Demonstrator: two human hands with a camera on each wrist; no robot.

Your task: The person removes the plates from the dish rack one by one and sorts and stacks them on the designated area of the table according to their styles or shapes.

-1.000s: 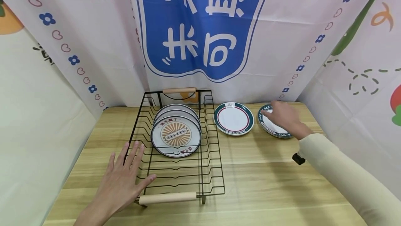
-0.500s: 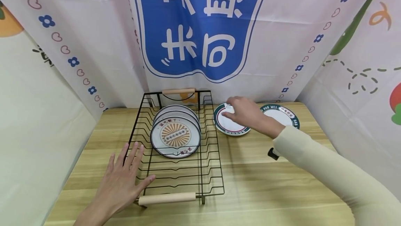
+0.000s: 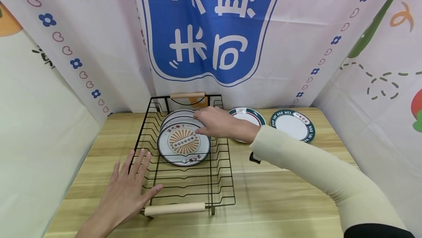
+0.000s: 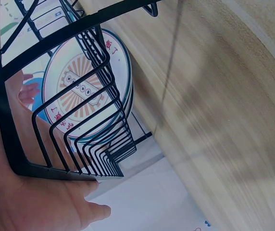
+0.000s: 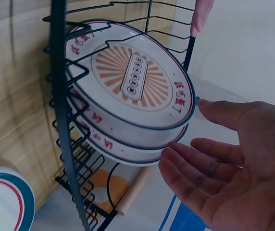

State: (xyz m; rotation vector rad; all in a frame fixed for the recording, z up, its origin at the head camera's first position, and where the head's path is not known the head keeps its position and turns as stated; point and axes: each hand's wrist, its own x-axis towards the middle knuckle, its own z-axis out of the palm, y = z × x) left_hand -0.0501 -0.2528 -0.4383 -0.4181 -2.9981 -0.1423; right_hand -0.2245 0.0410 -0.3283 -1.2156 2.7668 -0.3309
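Plates: on edge in the rack, printed faces toward near, tops leaning far
Rack's long axis: near to far
Right grip: thumb and fingers spread at the plates' upper right rims
Left grip: spread, at rack's near left side

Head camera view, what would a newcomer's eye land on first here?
Probably the big blue emblem with white characters on the cloth behind the table. Next, perhaps, the orange sunburst on the front plate in the black wire rack, with the right hand at the plates' upper right rims. Green-rimmed plates also stand out, lying right of the rack.
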